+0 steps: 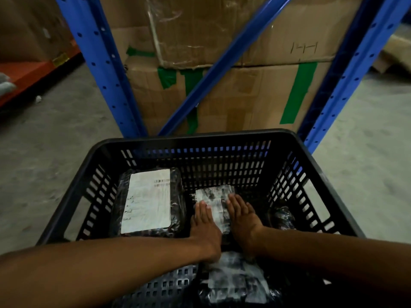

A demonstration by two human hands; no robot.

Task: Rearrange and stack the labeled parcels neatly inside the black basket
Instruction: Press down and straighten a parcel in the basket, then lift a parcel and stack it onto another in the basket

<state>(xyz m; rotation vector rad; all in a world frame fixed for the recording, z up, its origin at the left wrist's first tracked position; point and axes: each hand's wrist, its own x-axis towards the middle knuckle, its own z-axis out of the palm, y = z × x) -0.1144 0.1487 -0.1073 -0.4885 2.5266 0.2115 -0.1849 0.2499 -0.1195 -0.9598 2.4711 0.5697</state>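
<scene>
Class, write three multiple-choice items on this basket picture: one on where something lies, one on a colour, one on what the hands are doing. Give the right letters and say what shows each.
1. Where in the black basket does the parcel with the largest white label lie?
A. left side
B. right side
C. outside it

2. What colour are the tape strips on the cardboard boxes behind?
A. red
B. green
C. yellow

3. What are the left hand and right hand doing?
A. lifting the basket by its rim
B. hanging at the sides
C. resting flat on a small parcel

Key: 1 A, it lies left of both hands; 2 B, the strips are green on brown card; 3 C, both palms face down with fingers spread over its label.
</scene>
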